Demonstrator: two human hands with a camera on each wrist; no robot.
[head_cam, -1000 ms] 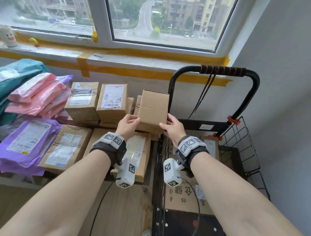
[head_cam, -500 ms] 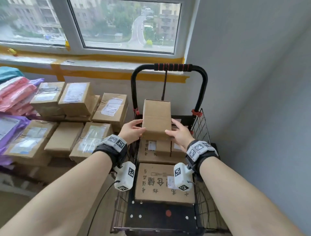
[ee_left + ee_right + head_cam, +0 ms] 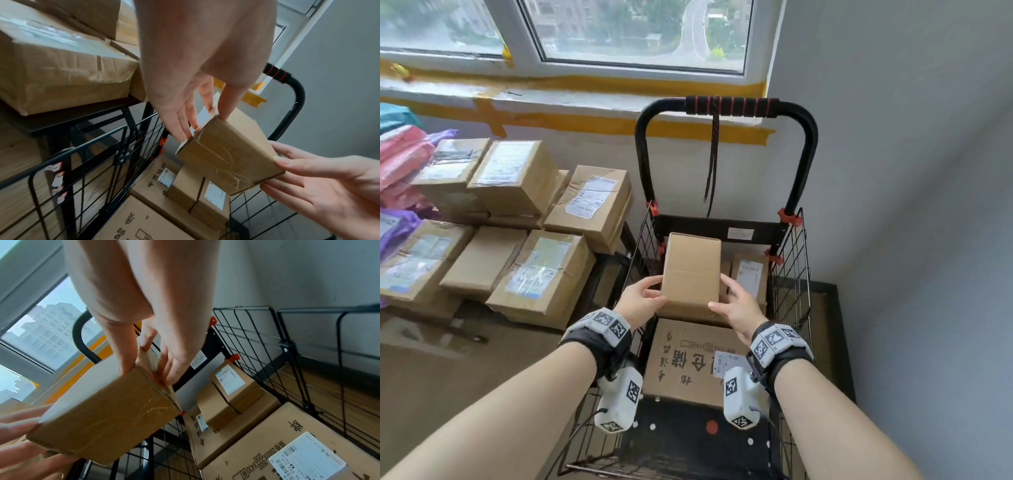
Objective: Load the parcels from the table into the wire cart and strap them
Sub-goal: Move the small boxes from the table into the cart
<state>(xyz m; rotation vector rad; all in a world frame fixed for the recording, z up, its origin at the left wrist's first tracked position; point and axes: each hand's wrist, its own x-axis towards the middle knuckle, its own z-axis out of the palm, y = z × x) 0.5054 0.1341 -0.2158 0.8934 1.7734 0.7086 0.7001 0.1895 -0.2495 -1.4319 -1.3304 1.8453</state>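
Note:
I hold a small plain cardboard parcel (image 3: pixel 691 270) between both hands, just above the parcels inside the black wire cart (image 3: pixel 789 274). My left hand (image 3: pixel 654 291) pinches its near left corner, thumb on top. My right hand (image 3: pixel 722 294) pinches the near right corner. In the left wrist view the left fingers (image 3: pixel 185 116) lie along the parcel's (image 3: pixel 230 155) taped end. The right wrist view has the thumb and fingers (image 3: pixel 170 363) on the parcel's (image 3: pixel 107 418) edge. A large printed box (image 3: pixel 688 363) and smaller labelled boxes (image 3: pixel 751 274) lie in the cart. A dark strap (image 3: pixel 714 164) hangs from the cart handle (image 3: pixel 732 106).
Several taped cardboard parcels (image 3: pixel 541 274) are stacked on the table left of the cart. Pink mailers (image 3: pixel 400 154) and purple mailers (image 3: pixel 393 229) lie at the far left. A grey wall (image 3: pixel 893 205) stands close on the right, a window ledge (image 3: pixel 551 99) behind.
Both hands carried the small parcel rightward from above the table stack to over the cart, then lowered it toward the boxes inside. The grip is unchanged.

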